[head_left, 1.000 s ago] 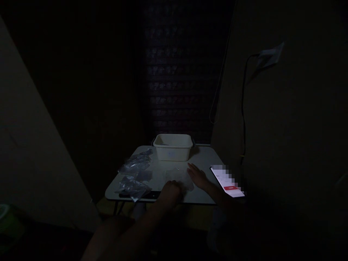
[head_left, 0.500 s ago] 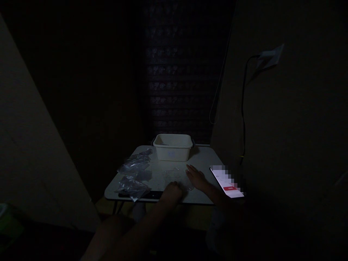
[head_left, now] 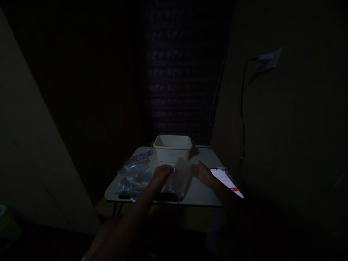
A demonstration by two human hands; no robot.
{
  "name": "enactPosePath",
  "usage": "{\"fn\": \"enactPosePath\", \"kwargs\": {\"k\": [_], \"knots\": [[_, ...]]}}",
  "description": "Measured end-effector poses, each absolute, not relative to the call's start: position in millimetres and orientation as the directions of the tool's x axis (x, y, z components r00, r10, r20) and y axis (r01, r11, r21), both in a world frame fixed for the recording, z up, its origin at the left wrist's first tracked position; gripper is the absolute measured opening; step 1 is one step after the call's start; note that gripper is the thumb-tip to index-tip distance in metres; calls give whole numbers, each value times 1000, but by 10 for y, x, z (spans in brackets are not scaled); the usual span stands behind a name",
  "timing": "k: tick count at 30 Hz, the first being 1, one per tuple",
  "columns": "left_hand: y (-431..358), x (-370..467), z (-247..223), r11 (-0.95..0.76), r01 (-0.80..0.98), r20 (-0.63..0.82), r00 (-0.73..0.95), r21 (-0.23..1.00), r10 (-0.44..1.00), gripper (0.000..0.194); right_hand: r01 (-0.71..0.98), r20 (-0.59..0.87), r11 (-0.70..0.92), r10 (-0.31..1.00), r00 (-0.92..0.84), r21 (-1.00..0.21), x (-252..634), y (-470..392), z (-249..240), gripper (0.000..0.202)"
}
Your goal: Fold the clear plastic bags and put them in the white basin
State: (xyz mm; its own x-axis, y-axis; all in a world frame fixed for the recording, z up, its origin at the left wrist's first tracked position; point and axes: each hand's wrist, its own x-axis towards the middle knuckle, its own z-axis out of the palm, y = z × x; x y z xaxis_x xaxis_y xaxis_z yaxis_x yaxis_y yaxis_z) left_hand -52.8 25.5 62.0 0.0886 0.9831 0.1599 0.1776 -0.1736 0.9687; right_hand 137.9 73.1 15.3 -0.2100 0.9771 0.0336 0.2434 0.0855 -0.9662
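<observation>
My left hand point(head_left: 162, 173) is closed on the upper left edge of a clear plastic bag point(head_left: 181, 178), which hangs upright and blurred above the table. My right hand point(head_left: 203, 174) is at the bag's right edge, thumb up. Its fingertips are smeared by motion, so whether they grip the film cannot be made out. Crumpled clear plastic bags point(head_left: 134, 170) lie on the left of the table. A dark flat bar point(head_left: 165, 197) lies along the front edge, partly covered by plastic.
A white tub point(head_left: 173, 154) with dark side handles stands at the back of the small white folding table point(head_left: 205, 194). At the right edge lies a lit phone point(head_left: 227, 181). A black cable point(head_left: 243, 108) hangs from a wall socket. The room is very dark.
The plastic that lay flat on the table is now lifted upright between my hands. My left hand has moved up and left from the front edge; my right hand has shifted slightly right.
</observation>
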Motion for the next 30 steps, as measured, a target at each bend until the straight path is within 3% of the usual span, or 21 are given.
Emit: {"fn": "enactPosePath", "kwargs": {"k": [3, 7, 10, 14, 18, 23, 30], "knots": [[307, -610, 635, -81, -107, 85, 31, 991, 996, 22, 43, -119, -111, 911, -396, -993, 1328, 584, 274, 72], [348, -624, 568, 32, -250, -36, -14, 968, 999, 18, -117, -109, -196, 850, -515, -974, 1150, 437, 377, 56], [333, -615, 573, 123, -280, -123, 15, 952, 992, 19, -225, -73, -207, 867, -492, -952, 1063, 443, 356, 35], [274, -598, 597, 308, -244, -251, 239, 920, 938, 26, -253, -84, -233, 869, -487, -939, 1095, 503, 264, 15], [259, -526, 501, 312, -156, -276, 212, 937, 937, 12, -282, -81, -272, 836, -543, -920, 1189, 512, 242, 9], [288, -483, 395, 231, -199, -216, 95, 952, 972, 5, -275, -94, -301, 812, -576, -913, 1259, 493, 294, 9], [308, -528, 406, 312, -279, -276, 163, 908, 947, 7, -278, -146, -304, 869, -472, -911, 1315, 580, 272, 9]]}}
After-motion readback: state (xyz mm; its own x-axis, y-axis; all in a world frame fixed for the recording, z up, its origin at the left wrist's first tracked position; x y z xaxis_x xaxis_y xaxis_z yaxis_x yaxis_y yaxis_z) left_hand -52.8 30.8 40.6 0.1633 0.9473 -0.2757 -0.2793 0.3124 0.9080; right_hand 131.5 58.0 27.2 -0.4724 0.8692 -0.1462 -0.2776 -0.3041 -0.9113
